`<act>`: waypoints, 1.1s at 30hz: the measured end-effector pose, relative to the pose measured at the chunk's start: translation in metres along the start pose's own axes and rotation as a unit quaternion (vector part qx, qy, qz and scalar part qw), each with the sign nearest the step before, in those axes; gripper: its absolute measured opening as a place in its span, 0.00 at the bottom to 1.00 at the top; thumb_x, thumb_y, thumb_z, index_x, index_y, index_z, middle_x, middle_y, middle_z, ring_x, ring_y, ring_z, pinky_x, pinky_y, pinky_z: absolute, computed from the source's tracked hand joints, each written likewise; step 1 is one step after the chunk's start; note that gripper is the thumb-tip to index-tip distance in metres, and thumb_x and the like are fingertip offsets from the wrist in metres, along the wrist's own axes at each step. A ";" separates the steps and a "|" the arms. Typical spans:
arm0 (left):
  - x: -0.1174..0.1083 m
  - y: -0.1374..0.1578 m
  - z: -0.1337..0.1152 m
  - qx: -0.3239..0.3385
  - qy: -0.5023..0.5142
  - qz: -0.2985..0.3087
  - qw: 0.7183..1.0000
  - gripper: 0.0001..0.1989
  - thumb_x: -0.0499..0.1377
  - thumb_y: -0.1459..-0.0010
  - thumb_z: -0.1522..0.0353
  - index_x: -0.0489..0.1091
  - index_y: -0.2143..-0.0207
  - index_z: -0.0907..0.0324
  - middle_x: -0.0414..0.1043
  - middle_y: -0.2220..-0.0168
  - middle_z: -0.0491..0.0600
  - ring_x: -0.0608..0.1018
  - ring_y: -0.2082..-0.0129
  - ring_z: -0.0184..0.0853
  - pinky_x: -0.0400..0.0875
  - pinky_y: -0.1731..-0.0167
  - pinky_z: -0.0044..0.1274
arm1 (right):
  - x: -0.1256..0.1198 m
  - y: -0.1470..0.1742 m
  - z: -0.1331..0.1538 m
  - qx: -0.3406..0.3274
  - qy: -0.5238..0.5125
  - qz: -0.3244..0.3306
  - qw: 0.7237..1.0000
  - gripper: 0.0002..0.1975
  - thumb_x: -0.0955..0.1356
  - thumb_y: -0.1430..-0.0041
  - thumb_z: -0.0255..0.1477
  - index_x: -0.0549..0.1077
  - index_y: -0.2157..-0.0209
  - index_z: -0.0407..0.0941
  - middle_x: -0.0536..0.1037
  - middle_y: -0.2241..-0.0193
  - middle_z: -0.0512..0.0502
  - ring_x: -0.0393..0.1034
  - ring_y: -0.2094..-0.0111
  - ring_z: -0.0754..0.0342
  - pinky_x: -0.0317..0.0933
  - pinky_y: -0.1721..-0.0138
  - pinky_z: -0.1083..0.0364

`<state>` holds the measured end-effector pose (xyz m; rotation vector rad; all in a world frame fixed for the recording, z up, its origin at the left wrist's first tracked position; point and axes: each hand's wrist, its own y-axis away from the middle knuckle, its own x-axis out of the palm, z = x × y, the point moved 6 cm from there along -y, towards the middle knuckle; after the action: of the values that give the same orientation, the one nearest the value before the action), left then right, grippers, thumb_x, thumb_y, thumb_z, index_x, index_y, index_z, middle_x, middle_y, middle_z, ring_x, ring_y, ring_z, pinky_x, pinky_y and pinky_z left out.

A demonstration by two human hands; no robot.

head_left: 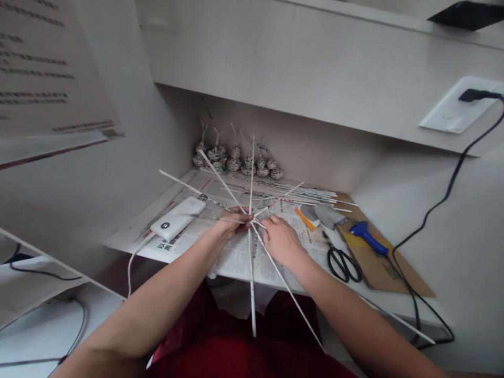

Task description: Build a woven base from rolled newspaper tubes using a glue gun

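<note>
Thin white rolled-paper sticks [252, 273] cross at one centre and fan out like spokes over the newspaper. My left hand [235, 220] pinches this crossing from the left, fingers closed around it. At the right of the centre, my right hand [279, 237] has its fingers bent and pressed on a paper stick close to the crossing. Some spokes reach toward the back, while others run forward past the table edge over my lap. How the sticks are joined at the middle is partly hidden by my fingers.
Newspaper [236, 262] covers the table. A white power bank [179, 218] with a cable lies left. Right are black scissors [343, 264], a blue glue gun [368, 236] on cardboard [388, 270], and grey cloth [328, 215]. Woven gourd shapes [248, 165] and loose paper sticks [315, 193] sit behind.
</note>
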<state>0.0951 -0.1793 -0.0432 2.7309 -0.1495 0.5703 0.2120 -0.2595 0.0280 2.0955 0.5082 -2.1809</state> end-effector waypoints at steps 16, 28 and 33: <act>-0.004 0.001 -0.001 0.082 -0.001 0.026 0.996 0.17 0.69 0.66 0.74 0.72 0.69 0.64 0.71 0.80 0.46 0.71 0.82 0.27 0.62 0.82 0.18 | 0.037 0.009 -0.031 0.142 -0.345 0.185 0.909 0.09 0.59 0.39 0.30 0.69 0.66 0.45 0.77 0.74 0.49 0.71 0.77 0.56 0.61 0.74 0.58; -0.003 0.001 -0.002 0.054 0.012 0.008 0.998 0.17 0.68 0.66 0.74 0.71 0.69 0.63 0.73 0.78 0.46 0.72 0.82 0.27 0.60 0.84 0.18 | -0.021 0.028 -0.018 0.005 -0.106 -0.006 0.994 0.23 0.68 0.46 0.44 0.68 0.53 0.45 0.75 0.62 0.43 0.70 0.67 0.52 0.59 0.65 0.55; -0.004 0.004 -0.004 0.035 0.042 0.010 0.998 0.17 0.67 0.65 0.76 0.69 0.69 0.62 0.72 0.78 0.46 0.73 0.82 0.28 0.60 0.84 0.17 | -0.017 0.017 -0.022 0.006 -0.323 -0.054 0.945 0.14 0.64 0.41 0.39 0.73 0.61 0.45 0.76 0.65 0.47 0.70 0.65 0.54 0.61 0.63 0.57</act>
<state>0.0891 -0.1811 -0.0402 2.7692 -0.1393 0.7074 0.2394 -0.2724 0.0415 1.2408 0.5411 -2.7323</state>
